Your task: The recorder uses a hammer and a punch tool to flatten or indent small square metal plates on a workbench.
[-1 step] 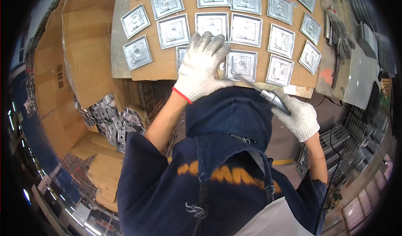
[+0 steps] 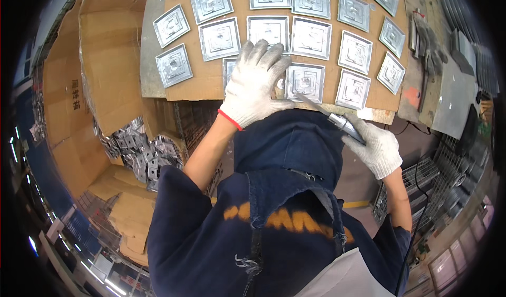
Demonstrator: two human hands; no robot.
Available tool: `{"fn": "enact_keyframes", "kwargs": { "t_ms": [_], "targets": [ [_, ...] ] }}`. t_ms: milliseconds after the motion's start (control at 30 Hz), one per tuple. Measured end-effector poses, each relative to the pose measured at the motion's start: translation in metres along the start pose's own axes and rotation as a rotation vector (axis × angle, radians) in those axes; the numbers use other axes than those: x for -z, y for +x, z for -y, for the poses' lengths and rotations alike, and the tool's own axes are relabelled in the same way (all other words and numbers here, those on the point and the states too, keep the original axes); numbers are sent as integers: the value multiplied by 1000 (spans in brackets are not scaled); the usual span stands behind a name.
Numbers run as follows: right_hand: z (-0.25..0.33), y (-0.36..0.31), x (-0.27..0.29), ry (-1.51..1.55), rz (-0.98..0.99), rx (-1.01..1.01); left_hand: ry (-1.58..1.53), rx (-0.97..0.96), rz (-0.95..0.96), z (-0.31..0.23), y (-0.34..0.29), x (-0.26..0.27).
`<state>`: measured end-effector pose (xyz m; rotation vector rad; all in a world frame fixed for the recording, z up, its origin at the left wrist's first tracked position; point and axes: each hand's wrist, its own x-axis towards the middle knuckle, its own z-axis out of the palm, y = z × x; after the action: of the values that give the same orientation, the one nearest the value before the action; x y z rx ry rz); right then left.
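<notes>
My left hand (image 2: 257, 83), in a white knit glove with a red cuff edge, lies palm down with fingers apart at the near side of the table. It covers most of one square metal plate (image 2: 229, 67), and its fingertips reach another plate (image 2: 268, 29) behind. My right hand (image 2: 378, 148), also gloved, is closed round a slim hand tool (image 2: 345, 126) with a silver grip and a thin, narrow blade. The blade points left, its tip at the lower edge of a square plate (image 2: 304, 82) with stepped inner ridges. Whether the tip touches that plate I cannot tell.
Several similar plates (image 2: 311, 36) lie in rows on a cardboard sheet (image 2: 200, 83). At the right are a worn grey glove (image 2: 433, 54) and stacked grey parts. To the left, a large cardboard box (image 2: 113, 59) stands near a heap of metal pieces (image 2: 139, 154). A dark cable hangs beside my right arm.
</notes>
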<state>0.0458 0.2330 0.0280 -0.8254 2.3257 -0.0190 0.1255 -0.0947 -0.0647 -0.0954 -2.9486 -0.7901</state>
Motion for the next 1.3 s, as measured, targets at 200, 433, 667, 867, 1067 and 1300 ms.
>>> {"fn": "enact_keyframes", "kwargs": {
  "t_ms": [200,433,667,867,1067,1300],
  "targets": [
    [0,3,-2,11,5,7,0,2,-8,1,-3,-1],
    [18,11,8,39,-9,51,53,19,-98,6,-20,19],
    [59,46,18,180,-123,138,140,239,-177,69,-81,43],
    [71,71,11,94,-126,165,153,226,-171,68,-85,41],
    [76,69,12,75,-126,132,136,246,-192,69,-85,40],
    [78,70,15,11,-132,133,132,239,-212,71,-86,36]
  ]
}}
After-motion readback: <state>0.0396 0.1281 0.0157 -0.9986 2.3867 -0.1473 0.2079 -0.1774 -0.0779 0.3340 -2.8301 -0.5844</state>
